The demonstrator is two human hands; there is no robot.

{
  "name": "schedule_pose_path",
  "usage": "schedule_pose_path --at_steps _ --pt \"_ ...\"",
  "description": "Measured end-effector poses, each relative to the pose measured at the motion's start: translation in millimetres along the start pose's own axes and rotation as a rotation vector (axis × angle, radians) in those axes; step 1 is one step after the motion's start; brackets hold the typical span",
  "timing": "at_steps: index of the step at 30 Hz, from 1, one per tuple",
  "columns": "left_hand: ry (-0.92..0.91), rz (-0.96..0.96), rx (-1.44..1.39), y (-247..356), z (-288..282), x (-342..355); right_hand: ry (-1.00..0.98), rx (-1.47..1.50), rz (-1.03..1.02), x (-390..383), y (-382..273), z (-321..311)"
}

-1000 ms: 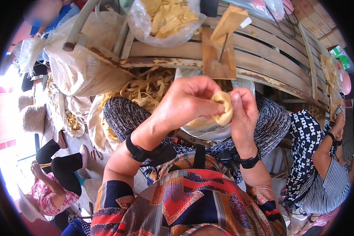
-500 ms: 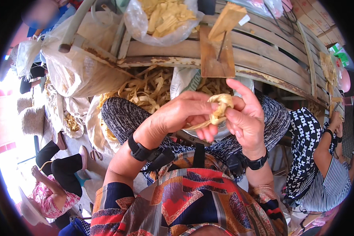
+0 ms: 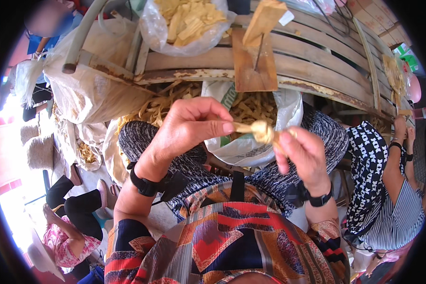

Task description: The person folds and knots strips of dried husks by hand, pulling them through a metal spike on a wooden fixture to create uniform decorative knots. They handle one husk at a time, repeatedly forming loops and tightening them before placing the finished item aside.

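- Head view: knotted yellow strip (image 3: 262, 132) over white sack (image 3: 244, 154).
- Left hand (image 3: 194, 125) pinches its tail, 9 o'clock of the knot; right hand (image 3: 304, 155) holds it at 4 o'clock.
- Slatted worktop (image 3: 189, 59) at 12 o'clock.

Stacked cartons (image 3: 373, 22) upper R, pale brimmed hat (image 3: 39, 251) lower L, slatted bench (image 3: 312, 50) top ctr

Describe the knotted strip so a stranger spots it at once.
Start at the slatted bench, then the white sack between the knees. Over it, between the left hand and right hand, is the knotted strip: one pale lump, unlike the sack's loose strips.
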State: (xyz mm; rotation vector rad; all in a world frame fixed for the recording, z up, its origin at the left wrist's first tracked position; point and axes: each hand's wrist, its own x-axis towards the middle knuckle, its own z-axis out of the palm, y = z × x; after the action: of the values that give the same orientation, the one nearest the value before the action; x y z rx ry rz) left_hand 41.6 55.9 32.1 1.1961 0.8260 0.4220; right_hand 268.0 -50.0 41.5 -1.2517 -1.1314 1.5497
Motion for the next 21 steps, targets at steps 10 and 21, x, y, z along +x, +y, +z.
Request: schedule_pose_path --at_steps 10,21 --pt "-0.031 0.163 0.294 20.8 12.2 5.6 -0.386 -0.307 0.132 44.3 -18.9 -13.8" --pt "0.309 0.323 0.687 -7.0 -16.6 106.7 0.322 -0.559 -0.137 110.3 27.6 -54.0"
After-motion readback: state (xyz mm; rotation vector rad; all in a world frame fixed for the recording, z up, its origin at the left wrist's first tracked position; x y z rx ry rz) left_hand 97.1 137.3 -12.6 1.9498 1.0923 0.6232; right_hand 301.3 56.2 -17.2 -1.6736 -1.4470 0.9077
